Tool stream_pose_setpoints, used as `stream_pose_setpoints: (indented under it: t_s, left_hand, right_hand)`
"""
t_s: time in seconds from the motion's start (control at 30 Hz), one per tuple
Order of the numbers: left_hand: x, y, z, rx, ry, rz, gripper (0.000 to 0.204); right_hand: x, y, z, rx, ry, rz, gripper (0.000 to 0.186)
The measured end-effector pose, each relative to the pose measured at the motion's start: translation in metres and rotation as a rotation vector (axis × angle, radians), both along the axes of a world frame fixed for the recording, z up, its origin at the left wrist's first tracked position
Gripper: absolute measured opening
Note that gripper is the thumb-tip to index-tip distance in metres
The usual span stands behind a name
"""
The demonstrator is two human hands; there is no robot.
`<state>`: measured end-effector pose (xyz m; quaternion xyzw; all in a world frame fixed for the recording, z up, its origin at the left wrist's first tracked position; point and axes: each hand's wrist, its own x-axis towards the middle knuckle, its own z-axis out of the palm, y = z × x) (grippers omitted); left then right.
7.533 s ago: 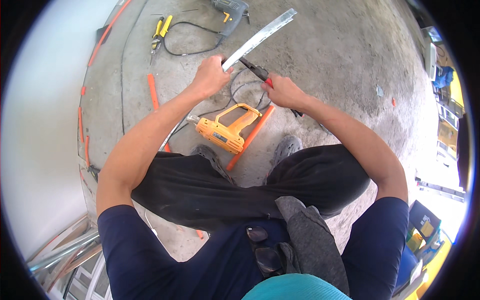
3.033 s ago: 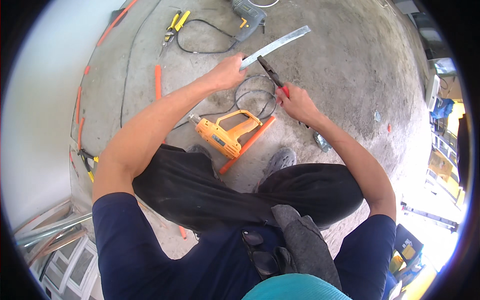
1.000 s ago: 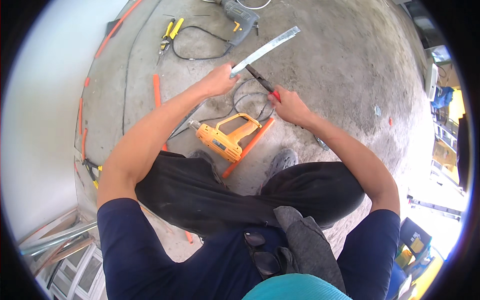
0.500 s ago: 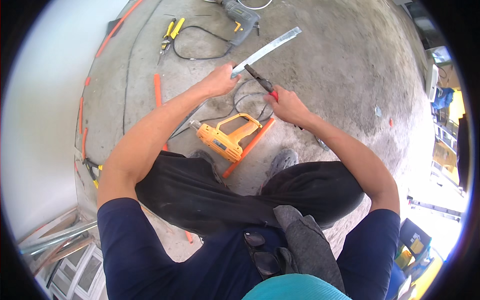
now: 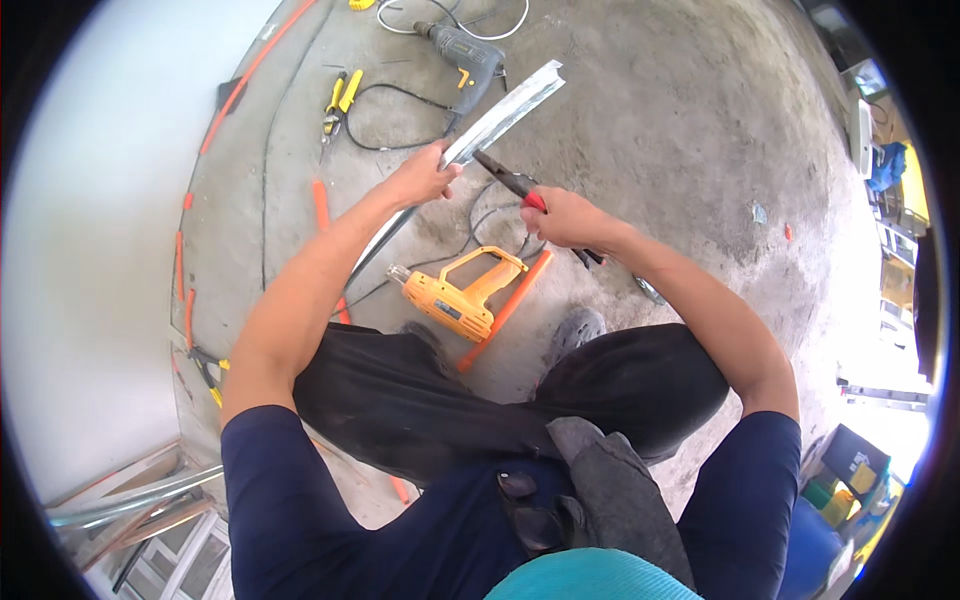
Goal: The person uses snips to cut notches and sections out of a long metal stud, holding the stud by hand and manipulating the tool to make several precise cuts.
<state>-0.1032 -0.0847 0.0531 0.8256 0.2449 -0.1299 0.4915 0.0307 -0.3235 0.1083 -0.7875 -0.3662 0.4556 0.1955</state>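
My left hand [image 5: 422, 178] is closed around a long galvanized metal channel [image 5: 515, 108], which slants from near my left knee up to the far right. The channel's hollow side partly shows beyond my fingers. In my right hand [image 5: 565, 217] are tin snips [image 5: 508, 178] with dark jaws and red on the handles. Their tip lies close to the channel's lower edge, just right of my left hand; whether it touches cannot be told. Below both hands, a yellow-orange heat gun [image 5: 450, 302] rests on the floor, beside an orange tube [image 5: 508, 308].
A grey corded drill [image 5: 470, 62] lies on the concrete floor ahead. Yellow-handled cutters [image 5: 341, 103] are left of it. Another orange tube [image 5: 321, 204] lies near my left forearm. A white wall [image 5: 110, 220] bounds the left side, with framed panels [image 5: 175, 560] at lower left.
Both hands have shifted a little left and nearer to me. The metal channel has turned, so more of its hollow side shows. The snips' tip has moved left along with it.
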Motion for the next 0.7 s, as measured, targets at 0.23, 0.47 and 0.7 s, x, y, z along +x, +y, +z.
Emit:
stream_pose_setpoints:
  t_s: [0.23,0.47,0.7]
  left_hand:
    - [-0.002,0.024,0.01,-0.302,-0.03,0.087,0.033]
    - [-0.007,0.024,0.036,-0.331,0.092,0.169,0.031]
    - [-0.018,0.047,0.049,0.088,0.035,-0.015,0.042]
  right_hand:
    - [0.034,-0.037,-0.005,-0.128,0.078,0.306,0.03]
    - [0.063,-0.12,-0.081,-0.116,-0.248,0.299,0.029]
    - [0.044,-0.166,-0.147,0.101,-0.358,0.093,0.041]
